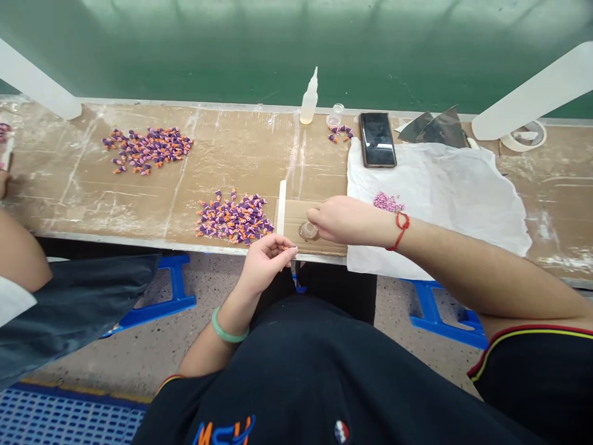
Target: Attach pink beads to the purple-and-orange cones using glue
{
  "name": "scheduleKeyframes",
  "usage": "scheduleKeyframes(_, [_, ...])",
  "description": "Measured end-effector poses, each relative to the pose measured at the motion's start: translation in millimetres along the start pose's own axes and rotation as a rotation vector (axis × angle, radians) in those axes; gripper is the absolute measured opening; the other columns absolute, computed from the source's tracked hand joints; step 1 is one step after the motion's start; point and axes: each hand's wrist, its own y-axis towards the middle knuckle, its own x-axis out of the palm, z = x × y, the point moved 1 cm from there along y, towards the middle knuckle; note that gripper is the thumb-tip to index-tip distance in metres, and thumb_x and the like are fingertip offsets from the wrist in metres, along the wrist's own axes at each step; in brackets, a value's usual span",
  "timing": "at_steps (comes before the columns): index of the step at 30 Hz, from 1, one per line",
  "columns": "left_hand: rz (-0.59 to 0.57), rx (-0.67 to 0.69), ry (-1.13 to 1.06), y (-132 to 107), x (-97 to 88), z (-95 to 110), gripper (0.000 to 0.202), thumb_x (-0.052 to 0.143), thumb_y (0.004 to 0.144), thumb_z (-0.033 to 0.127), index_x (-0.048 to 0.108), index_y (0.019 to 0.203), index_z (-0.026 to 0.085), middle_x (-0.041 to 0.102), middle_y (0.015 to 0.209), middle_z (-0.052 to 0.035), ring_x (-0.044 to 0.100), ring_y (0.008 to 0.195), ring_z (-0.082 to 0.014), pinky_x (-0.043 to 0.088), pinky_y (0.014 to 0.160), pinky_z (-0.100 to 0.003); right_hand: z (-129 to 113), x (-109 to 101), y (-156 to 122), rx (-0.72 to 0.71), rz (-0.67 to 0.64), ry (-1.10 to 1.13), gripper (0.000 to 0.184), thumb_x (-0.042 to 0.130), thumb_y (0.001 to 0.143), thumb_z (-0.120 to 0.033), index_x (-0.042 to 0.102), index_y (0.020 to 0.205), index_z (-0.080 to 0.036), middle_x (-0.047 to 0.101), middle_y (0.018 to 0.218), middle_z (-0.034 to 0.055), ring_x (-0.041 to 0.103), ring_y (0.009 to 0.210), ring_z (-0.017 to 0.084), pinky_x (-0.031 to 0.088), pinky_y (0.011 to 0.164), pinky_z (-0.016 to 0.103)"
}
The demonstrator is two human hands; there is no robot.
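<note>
My left hand [267, 262], with a green bangle at its wrist, pinches a small orange-and-purple piece [285, 248] near the table's front edge. The fingers cover most of that piece. My right hand [336, 218] is closed over a small round clear dish [308, 231] on a cardboard piece [296, 213]; what its fingertips hold, if anything, is hidden. Just left of the cardboard lies a pile of small purple-and-orange pieces [234, 217]. A white flat stick [281, 207] rests on the cardboard's left side. Tiny pink bits [388, 202] lie on a white cloth [445, 185] to the right.
A second pile of purple-and-orange pieces [148, 148] is at the back left. Along the back stand a dropper bottle [309, 99], a small clear cup [334, 117], a phone [377, 139] and a tape roll [523, 136]. Another person's arm [21, 250] is at the left edge.
</note>
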Motion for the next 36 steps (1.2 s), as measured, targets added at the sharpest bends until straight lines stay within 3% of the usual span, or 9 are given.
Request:
scheduleKeyframes(4, [0.024, -0.015, -0.027, 0, 0.1, -1, 0.027, 0.085, 0.066, 0.033, 0.066, 0.072, 0.015, 0.064, 0.058, 0.0011, 0.058, 0.049, -0.0092, 0.044, 0.045, -0.019, 3, 1, -2, -0.009, 0.053, 0.077, 0.014, 0.049, 0.09, -0.014, 0.061, 0.083, -0.012, 0.066, 0.072, 0.0097, 0.056, 0.061, 0.018, 0.024, 0.053, 0.029])
scheduleKeyframes(6, [0.048, -0.004, -0.074, 0, 1.1, -1, 0.03, 0.087, 0.064, 0.034, 0.066, 0.072, 0.015, 0.066, 0.058, 0.0003, 0.062, 0.05, -0.0105, 0.045, 0.044, -0.018, 5, 1, -5, -0.032, 0.105, 0.24, 0.014, 0.049, 0.089, -0.015, 0.058, 0.079, -0.014, 0.065, 0.068, 0.0071, 0.053, 0.058, 0.015, 0.027, 0.054, 0.028])
scheduleKeyframes(11, [0.118, 0.102, -0.224, -8, 6.3, 11, 0.037, 0.091, 0.061, 0.041, 0.068, 0.074, 0.015, 0.072, 0.062, -0.0012, 0.068, 0.051, -0.0129, 0.053, 0.046, -0.019, -2, -2, -20, -0.117, 0.155, 1.135, 0.012, 0.05, 0.091, -0.024, 0.052, 0.081, -0.018, 0.073, 0.088, 0.0064, 0.067, 0.078, 0.015, 0.05, 0.069, 0.027])
scheduleKeyframes(14, [0.078, 0.172, -0.242, -16, 11.2, 23, 0.035, 0.09, 0.064, 0.041, 0.069, 0.074, 0.015, 0.074, 0.066, -0.0019, 0.07, 0.051, -0.0133, 0.057, 0.048, -0.019, -12, -7, -31, -0.147, 0.13, 1.453, 0.015, 0.055, 0.091, -0.03, 0.052, 0.083, -0.018, 0.072, 0.093, 0.0066, 0.069, 0.086, 0.016, 0.055, 0.076, 0.029])
scheduleKeyframes(19, [0.045, 0.258, -0.246, -25, 17.6, 36, 0.026, 0.089, 0.07, 0.034, 0.071, 0.075, 0.016, 0.076, 0.067, -0.0015, 0.072, 0.052, -0.0136, 0.058, 0.048, -0.019, -24, -17, -44, -0.189, 0.178, 1.503, 0.013, 0.06, 0.087, -0.023, 0.052, 0.078, -0.018, 0.065, 0.076, 0.0003, 0.06, 0.068, 0.01, 0.048, 0.063, 0.023])
scheduleKeyframes(27, [0.026, 0.288, -0.227, -30, 20.3, 43, 0.026, 0.089, 0.07, 0.033, 0.071, 0.075, 0.016, 0.076, 0.068, -0.0013, 0.072, 0.051, -0.0137, 0.059, 0.047, -0.018, -30, -25, -52, -0.216, 0.252, 1.406, 0.009, 0.056, 0.086, -0.021, 0.052, 0.078, -0.018, 0.059, 0.068, -0.0032, 0.048, 0.058, 0.007, 0.037, 0.053, 0.021])
scheduleKeyframes(36, [0.041, 0.334, -0.228, -34, 21.6, 44, 0.018, 0.088, 0.071, 0.026, 0.073, 0.076, 0.017, 0.076, 0.067, 0.0007, 0.072, 0.052, -0.0124, 0.06, 0.05, -0.016, -31, -29, -55, -0.197, 0.271, 1.319, 0.007, 0.053, 0.085, -0.022, 0.055, 0.08, -0.018, 0.064, 0.071, -0.0012, 0.055, 0.063, 0.01, 0.042, 0.058, 0.022])
